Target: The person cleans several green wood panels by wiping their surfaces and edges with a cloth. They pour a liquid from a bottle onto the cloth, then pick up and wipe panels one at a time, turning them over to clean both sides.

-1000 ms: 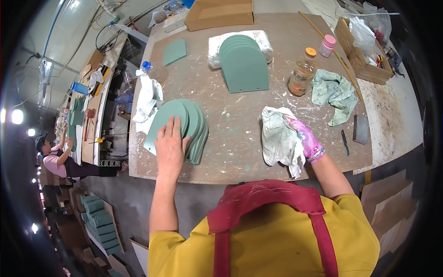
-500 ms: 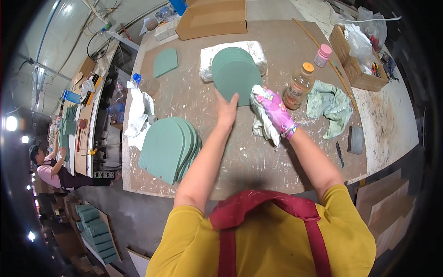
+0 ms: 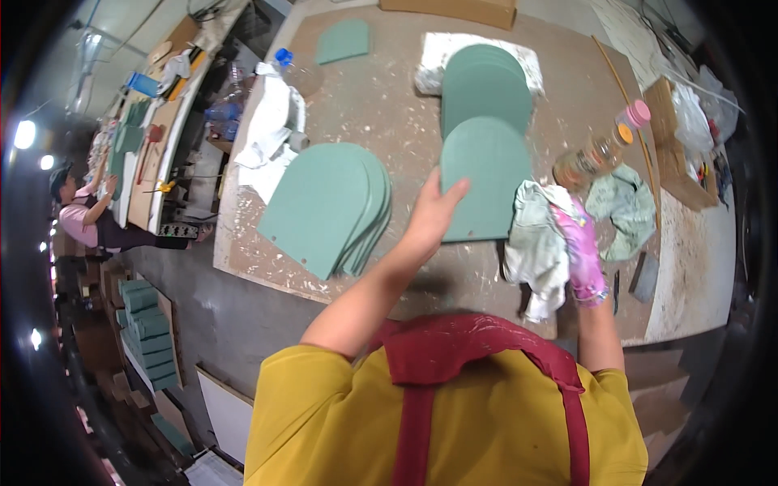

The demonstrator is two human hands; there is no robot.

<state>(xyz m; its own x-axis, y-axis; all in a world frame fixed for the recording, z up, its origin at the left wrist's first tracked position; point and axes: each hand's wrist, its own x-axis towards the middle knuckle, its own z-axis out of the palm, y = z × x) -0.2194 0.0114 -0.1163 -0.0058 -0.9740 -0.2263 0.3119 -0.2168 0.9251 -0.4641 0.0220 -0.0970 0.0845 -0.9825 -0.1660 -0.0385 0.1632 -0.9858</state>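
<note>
My left hand point(image 3: 435, 212) grips the lower left edge of a green arch-shaped board point(image 3: 486, 174) and holds it tilted over the table. My right hand point(image 3: 579, 247), in a pink glove, holds a pale crumpled cloth point(image 3: 536, 243) against the board's right edge. Behind the held board lies a stack of the same green boards point(image 3: 485, 81) on a white pad point(image 3: 442, 57). To the left, a second fanned stack of green boards point(image 3: 328, 202) rests flat on the wooden worktop point(image 3: 389, 113).
A jar with an orange lid and a pink-capped bottle point(image 3: 604, 146) stand at the right beside a greenish rag point(image 3: 628, 206). White cloth and a blue-capped bottle point(image 3: 271, 113) lie at the left edge. Another person point(image 3: 81, 219) works at a bench far left.
My left hand left the left stack, reached the far stack and lifted one board toward me. My right hand brought the cloth up to that board's edge.
</note>
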